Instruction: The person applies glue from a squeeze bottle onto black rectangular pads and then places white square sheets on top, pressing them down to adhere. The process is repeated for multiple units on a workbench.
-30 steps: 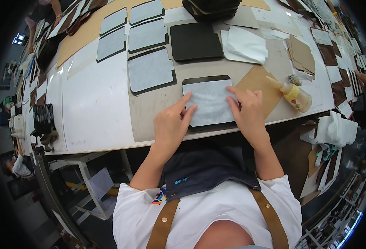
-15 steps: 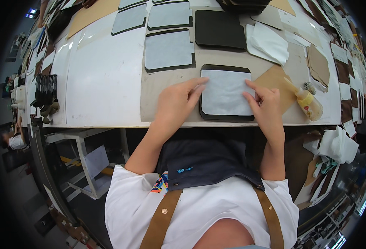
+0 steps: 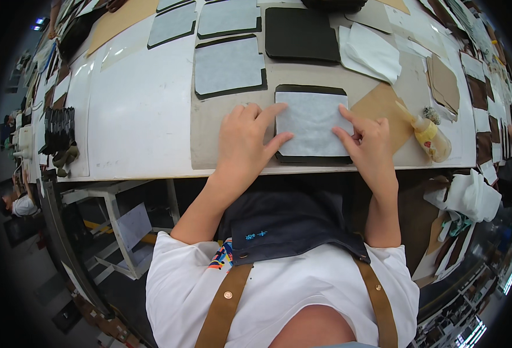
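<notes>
Here, faces a broad white tabletop (image 3: pixel 140 116), with a grey-beige board (image 3: pixel 227 133) laid over the middle of it. Has several pale-topped panels (image 3: pixel 229 66) spaced out on the far left part of that board, and a plain black panel (image 3: pixel 301 35) just right of them. Works on one more dark panel (image 3: pixel 311 89), close to the near edge of the tabletop, with a pale blue-grey sheet (image 3: pixel 312 124) lying flat on top and dark margins showing beyond it on the far and near sides. Has a tan card (image 3: pixel 383 104) and loose white sheets (image 3: pixel 372 52) over to the right. Rests the left hand (image 3: pixel 240 139) at the left edge of the sheet, with the grip wide, forefinger and thumb well apart, tips on the surface. Sets the right hand (image 3: pixel 373 139) at the opposite edge, with the grip part open, forefinger and thumb apart, tips on the sheet. Pinches nothing visible in either; cannot tell how hard to press. Has a yellowish bottle (image 3: pixel 431 139) well right of the sheet, and a small grey wad (image 3: pixel 431 115) beside the bottle.
</notes>
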`<action>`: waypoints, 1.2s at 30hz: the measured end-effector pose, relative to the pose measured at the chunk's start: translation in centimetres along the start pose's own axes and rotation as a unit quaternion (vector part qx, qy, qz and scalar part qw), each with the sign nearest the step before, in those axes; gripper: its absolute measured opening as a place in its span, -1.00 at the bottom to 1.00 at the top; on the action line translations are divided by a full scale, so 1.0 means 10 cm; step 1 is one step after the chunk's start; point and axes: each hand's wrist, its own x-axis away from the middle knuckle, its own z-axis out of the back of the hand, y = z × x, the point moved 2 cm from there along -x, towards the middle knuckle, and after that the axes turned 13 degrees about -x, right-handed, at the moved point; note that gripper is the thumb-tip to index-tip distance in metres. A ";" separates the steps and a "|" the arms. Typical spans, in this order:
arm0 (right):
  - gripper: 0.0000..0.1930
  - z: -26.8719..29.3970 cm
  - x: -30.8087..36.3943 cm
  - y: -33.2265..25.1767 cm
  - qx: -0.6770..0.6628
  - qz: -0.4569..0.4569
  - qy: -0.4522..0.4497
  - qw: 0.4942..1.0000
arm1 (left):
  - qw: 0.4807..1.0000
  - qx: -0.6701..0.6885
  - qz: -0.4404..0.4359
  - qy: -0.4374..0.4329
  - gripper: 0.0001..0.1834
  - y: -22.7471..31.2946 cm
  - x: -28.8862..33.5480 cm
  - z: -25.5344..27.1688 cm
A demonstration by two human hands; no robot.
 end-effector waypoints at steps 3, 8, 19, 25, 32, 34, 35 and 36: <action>-0.54 0.03 0.00 0.03 0.002 -0.002 -0.020 1.000 | 1.000 -0.002 0.000 -0.012 -0.48 -0.04 0.00 0.00; -0.55 0.09 -0.02 0.00 0.009 -0.008 -0.038 0.999 | 0.998 0.041 0.002 -0.056 -0.54 -0.12 -0.04 0.04; -0.43 0.00 -0.03 -0.14 0.024 0.135 -0.035 0.990 | 0.992 0.044 -0.116 0.017 -0.55 0.13 -0.07 -0.07; -0.43 -0.11 0.00 -0.08 0.026 0.117 -0.125 0.985 | 0.985 -0.040 -0.159 -0.060 -0.39 0.14 -0.06 -0.16; -0.47 0.05 0.12 0.06 0.045 0.110 -0.041 0.992 | 0.989 -0.076 -0.116 -0.045 -0.41 0.03 0.02 -0.05; -0.46 0.07 0.14 0.04 0.043 0.114 -0.074 0.990 | 0.985 -0.060 -0.144 -0.068 -0.42 0.06 0.06 -0.04; -0.46 0.08 0.15 0.06 0.057 0.113 -0.065 0.990 | 0.987 -0.072 -0.134 -0.057 -0.42 0.04 0.07 -0.05; -0.45 0.09 0.15 0.09 0.071 0.112 -0.056 0.990 | 0.988 -0.084 -0.124 -0.046 -0.42 0.01 0.06 -0.05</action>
